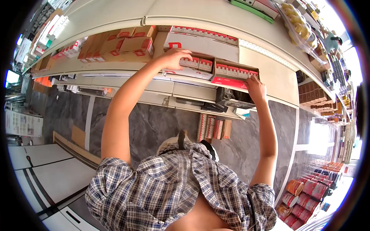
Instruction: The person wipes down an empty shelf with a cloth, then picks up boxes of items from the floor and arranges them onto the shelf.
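Observation:
Two open cartons stand side by side on a shelf in front of me, each holding a row of small red-and-white boxes. My left hand (174,59) is around the left end of the left carton (196,73), its fingers curved over the top and the thumb near the front. The right carton (227,81) has a red front panel. At its front right corner my right hand (256,88) is closed, with fingertips on the carton's edge. Behind the left carton lies a long white box (204,47) with a red logo.
Brown cartons (133,45) stand to the left on the same shelf. A lower shelf holds a dark box (233,98). More red-and-white boxes (211,127) stand on the grey floor (246,138) by my feet. Wire spools (308,192) are stacked at the lower right.

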Available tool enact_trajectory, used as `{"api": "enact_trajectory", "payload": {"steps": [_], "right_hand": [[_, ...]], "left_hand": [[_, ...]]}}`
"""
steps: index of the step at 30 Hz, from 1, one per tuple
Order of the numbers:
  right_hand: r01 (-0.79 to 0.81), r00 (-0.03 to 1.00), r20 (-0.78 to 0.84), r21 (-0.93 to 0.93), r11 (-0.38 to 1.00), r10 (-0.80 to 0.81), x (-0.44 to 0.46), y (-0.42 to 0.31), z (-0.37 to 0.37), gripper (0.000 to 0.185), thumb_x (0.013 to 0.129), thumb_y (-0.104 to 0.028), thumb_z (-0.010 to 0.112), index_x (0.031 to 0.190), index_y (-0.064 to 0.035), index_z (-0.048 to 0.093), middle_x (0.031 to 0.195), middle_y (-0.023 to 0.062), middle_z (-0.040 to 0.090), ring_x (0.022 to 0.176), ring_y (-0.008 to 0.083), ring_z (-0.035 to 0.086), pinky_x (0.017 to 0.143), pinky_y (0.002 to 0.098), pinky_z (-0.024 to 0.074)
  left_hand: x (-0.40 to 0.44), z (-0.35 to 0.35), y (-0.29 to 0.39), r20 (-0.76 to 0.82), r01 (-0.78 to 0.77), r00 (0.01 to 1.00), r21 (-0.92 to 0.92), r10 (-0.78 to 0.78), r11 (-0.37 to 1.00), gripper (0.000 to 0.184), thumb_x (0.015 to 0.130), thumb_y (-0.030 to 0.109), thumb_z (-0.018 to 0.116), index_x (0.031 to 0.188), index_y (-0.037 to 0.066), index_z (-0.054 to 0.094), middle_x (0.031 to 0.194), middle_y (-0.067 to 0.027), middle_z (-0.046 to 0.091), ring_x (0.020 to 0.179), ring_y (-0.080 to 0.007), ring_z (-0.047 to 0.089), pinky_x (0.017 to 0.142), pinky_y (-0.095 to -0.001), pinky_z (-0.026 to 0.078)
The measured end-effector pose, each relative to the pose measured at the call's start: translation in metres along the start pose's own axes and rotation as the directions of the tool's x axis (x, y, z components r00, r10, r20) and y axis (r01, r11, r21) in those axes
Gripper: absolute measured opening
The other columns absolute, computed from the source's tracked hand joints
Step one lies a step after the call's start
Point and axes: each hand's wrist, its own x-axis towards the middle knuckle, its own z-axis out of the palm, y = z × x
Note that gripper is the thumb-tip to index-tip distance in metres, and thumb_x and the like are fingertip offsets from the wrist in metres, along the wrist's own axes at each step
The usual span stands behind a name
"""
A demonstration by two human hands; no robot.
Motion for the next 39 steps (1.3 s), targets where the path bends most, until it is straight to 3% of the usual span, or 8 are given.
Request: {"api": "enact_trajectory", "payload": {"steps": [5,7,9,11,22,27,32,39], "right_hand": [[0.229,0.961,-0.184,0.118,0.966,-0.205,0.002,0.002,0.014,0.013,0.08,-0.023,0.062,0.079,-0.0113,0.058,0.079,0.0042,0.054,0.072,0.0234,0.059,0.058,0.0378,0.0491],[0.2,0.967,-0.182,0.095,0.975,-0.181,0.005,-0.006,0.016,0.013,0.08,-0.024,0.062,0.077,-0.0118,0.06,0.077,0.0031,0.054,0.07,0.0228,0.059,0.058,0.0372,0.0492],[0.107,0.985,-0.143,0.095,0.99,-0.092,0.006,-0.013,0.014,0.016,0.08,-0.026,0.061,0.073,-0.0124,0.061,0.074,0.0021,0.054,0.07,0.022,0.059,0.057,0.0366,0.0491],[0.071,0.985,-0.166,0.113,0.991,-0.052,0.005,-0.017,0.021,0.018,0.079,-0.029,0.063,0.074,-0.0116,0.061,0.072,0.004,0.053,0.069,0.0243,0.058,0.058,0.0367,0.0468],[0.066,0.979,-0.197,0.095,0.993,-0.046,0.004,-0.027,0.023,0.016,0.081,-0.029,0.06,0.074,-0.0146,0.061,0.076,-0.0007,0.055,0.072,0.019,0.059,0.059,0.0326,0.049],[-0.038,0.998,0.045,0.084,0.996,0.034,0.016,-0.03,0.015,0.016,0.082,-0.03,0.058,0.081,-0.0148,0.064,0.08,0.0021,0.057,0.077,0.0224,0.06,0.063,0.0354,0.0503],[-0.005,0.991,-0.136,0.043,0.999,0.01,0.006,-0.027,0.031,0.008,0.081,-0.022,0.059,0.083,-0.0154,0.063,0.083,0.0006,0.058,0.082,0.0207,0.06,0.065,0.0346,0.0509],[0.017,0.97,-0.242,0.08,0.997,0.003,0.005,-0.029,0.033,0.017,0.075,-0.029,0.066,0.077,-0.0123,0.064,0.076,0.0014,0.058,0.077,0.0218,0.059,0.064,0.0337,0.0485]], "left_hand": [[-0.01,0.013,-0.006,-0.168,-0.102,0.976,0.21,0.139,0.972,0.053,0.064,0.013,0.076,0.113,0.014,0.055,0.138,-0.0041,0.039,0.129,-0.0265,0.032,0.103,-0.0399,0.032],[-0.025,0.003,0.012,-0.273,0.015,0.953,0.481,0.133,0.877,0.059,0.064,0.017,0.077,0.118,0.015,0.052,0.139,-0.0031,0.035,0.129,-0.0284,0.031,0.104,-0.0431,0.031],[-0.036,0.015,-0.004,-0.314,0.066,0.945,0.451,0.09,0.89,0.069,0.065,0.026,0.077,0.126,0.016,0.047,0.139,-0.0067,0.031,0.128,-0.0312,0.031,0.104,-0.0461,0.031],[-0.042,0.031,-0.022,-0.495,0.304,0.855,0.239,-0.153,0.922,0.077,0.067,0.03,0.077,0.132,0.014,0.041,0.141,-0.013,0.028,0.129,-0.0339,0.029,0.104,-0.0468,0.03],[-0.044,0.043,-0.041,-0.495,0.201,0.849,-0.02,-0.185,0.979,0.078,0.066,0.029,0.079,0.129,0.003,0.041,0.143,-0.0219,0.023,0.13,-0.0363,0.03,0.104,-0.0411,0.032],[-0.044,0.04,-0.04,-0.491,0.244,0.84,-0.037,-0.231,0.969,0.076,0.065,0.029,0.08,0.127,0.005,0.043,0.143,-0.0197,0.024,0.13,-0.0333,0.03,0.103,-0.0394,0.033],[-0.041,0.05,-0.045,-0.564,0.347,0.749,-0.113,-0.348,0.931,0.114,0.056,0.034,0.084,0.142,0.006,0.014,0.141,-0.0261,0.023,0.13,-0.0369,0.029,0.105,-0.0406,0.03],[-0.042,0.04,-0.035,-0.488,0.374,0.754,-0.232,-0.44,0.898,0.115,0.056,0.036,0.084,0.141,0.001,0.015,0.14,-0.0232,0.028,0.13,-0.0335,0.03,0.106,-0.0388,0.03]]}}
